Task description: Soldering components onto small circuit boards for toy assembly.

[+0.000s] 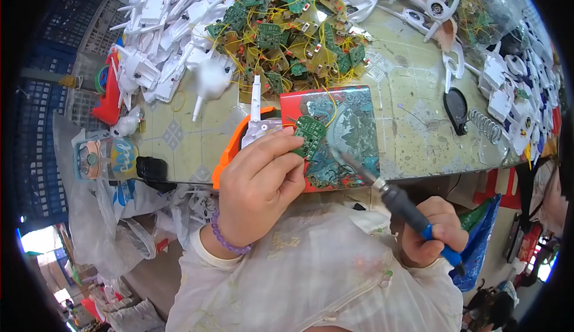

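Observation:
My left hand (257, 182), with a purple bead bracelet at the wrist, pinches a small green circuit board (310, 138) that has thin wires on it. Under and beside those fingers is a white plastic part (256, 102) with a long stem, partly hidden by the hand. It lies by an orange curved piece (225, 166). In my right hand (435, 231) is a soldering iron (403, 203) with a blue and black handle, its tip angled toward the board. Below the tip lies a red rectangular pad (293, 102), its surface stained and scorched.
A heap of green circuit boards (269, 36) with yellow wires sits at the far middle. White plastic parts (158, 45) pile up at far left, with more housings (502, 87) at right. A black oval piece (456, 112) and a metal coil (484, 126) lie near the right edge.

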Tool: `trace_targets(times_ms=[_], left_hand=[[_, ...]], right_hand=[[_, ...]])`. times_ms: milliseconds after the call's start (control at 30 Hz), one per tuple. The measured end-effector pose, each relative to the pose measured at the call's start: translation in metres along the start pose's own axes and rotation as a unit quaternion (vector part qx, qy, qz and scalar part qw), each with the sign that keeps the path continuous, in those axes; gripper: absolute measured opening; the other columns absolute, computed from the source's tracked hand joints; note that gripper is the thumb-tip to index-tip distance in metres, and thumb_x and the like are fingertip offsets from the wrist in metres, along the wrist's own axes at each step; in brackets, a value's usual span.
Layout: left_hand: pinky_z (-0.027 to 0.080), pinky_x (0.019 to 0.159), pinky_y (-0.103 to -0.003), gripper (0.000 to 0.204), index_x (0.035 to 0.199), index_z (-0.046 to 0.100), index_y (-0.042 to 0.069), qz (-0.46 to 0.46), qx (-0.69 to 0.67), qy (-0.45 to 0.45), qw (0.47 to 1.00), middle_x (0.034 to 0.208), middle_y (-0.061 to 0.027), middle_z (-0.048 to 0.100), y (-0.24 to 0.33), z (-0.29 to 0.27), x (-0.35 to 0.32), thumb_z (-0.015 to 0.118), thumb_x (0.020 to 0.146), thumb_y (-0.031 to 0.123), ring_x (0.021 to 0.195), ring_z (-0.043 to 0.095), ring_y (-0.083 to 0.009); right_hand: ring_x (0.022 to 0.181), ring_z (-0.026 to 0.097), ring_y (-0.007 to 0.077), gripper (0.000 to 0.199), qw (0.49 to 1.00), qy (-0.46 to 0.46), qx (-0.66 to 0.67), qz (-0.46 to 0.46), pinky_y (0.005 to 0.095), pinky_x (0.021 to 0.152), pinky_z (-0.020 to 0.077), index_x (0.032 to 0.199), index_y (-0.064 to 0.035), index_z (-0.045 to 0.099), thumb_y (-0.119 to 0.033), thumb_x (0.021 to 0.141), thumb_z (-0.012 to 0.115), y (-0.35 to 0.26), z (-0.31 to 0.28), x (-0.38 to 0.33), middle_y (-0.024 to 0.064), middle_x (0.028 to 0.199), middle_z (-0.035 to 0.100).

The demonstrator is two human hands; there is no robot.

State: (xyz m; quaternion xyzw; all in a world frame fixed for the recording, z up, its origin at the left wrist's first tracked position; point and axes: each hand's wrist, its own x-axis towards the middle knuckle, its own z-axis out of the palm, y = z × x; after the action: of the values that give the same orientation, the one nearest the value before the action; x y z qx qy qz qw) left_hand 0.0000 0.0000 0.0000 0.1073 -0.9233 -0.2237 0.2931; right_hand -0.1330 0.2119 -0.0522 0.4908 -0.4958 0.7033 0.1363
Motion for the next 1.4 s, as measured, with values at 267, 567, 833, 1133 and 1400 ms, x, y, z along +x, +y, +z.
trace_targets(times_ms=[267,567,833,1133,1400], left_hand=[[0.053,0.078,-0.037,0.017,0.080,0.063,0.001,-0.027,0.009,0.006,1.000,0.094,-0.0115,0.065,-0.001,-0.003,-0.001,0.069,0.066,-0.006,0.094,0.065,-0.0302],[0.044,0.079,-0.041,0.043,0.106,0.058,0.003,-0.028,0.088,0.000,0.996,0.101,-0.0112,0.056,0.014,-0.003,0.020,0.074,0.068,0.015,0.090,0.054,-0.0322],[0.044,0.069,-0.040,0.040,0.102,0.062,0.002,-0.055,0.055,-0.044,0.996,0.093,-0.0104,0.057,0.007,0.003,0.030,0.075,0.069,0.022,0.083,0.057,-0.0300],[0.049,0.067,-0.038,0.032,0.097,0.064,0.001,-0.035,0.027,-0.001,0.999,0.091,-0.0120,0.061,0.001,-0.007,0.030,0.071,0.069,0.014,0.078,0.061,-0.0302],[0.049,0.065,-0.036,0.043,0.110,0.063,0.002,-0.036,-0.018,0.090,0.995,0.093,-0.0125,0.067,-0.013,-0.026,0.006,0.069,0.068,0.010,0.073,0.062,-0.0282]], right_hand=[[0.061,0.043,0.0136,0.018,0.847,0.358,-0.383,-0.092,0.0245,0.048,0.0332,0.092,-0.0053,0.049,-0.023,0.094,0.051,-0.007,-0.116,0.031,0.0047,0.080,0.046],[0.067,0.050,0.0081,0.006,0.885,0.164,-0.431,0.065,0.0215,0.062,0.0413,0.085,-0.0022,0.058,-0.007,0.087,0.061,-0.001,-0.111,0.068,0.0024,0.078,0.056],[0.064,0.046,0.0068,0.027,0.901,0.242,-0.327,0.149,0.0204,0.057,0.0390,0.099,-0.0019,0.051,-0.007,0.082,0.071,0.069,-0.097,0.048,-0.0002,0.077,0.049],[0.058,0.054,0.0097,0.017,0.908,-0.068,-0.236,0.340,0.0243,0.053,0.0425,0.093,-0.0016,0.061,-0.015,0.084,0.066,0.065,0.007,0.048,0.0051,0.070,0.059],[0.115,0.051,0.0372,0.043,0.849,-0.213,-0.449,0.178,0.0424,0.095,0.0431,0.125,-0.0011,0.049,0.000,0.082,0.047,0.255,0.032,0.154,0.0209,0.130,0.049]])
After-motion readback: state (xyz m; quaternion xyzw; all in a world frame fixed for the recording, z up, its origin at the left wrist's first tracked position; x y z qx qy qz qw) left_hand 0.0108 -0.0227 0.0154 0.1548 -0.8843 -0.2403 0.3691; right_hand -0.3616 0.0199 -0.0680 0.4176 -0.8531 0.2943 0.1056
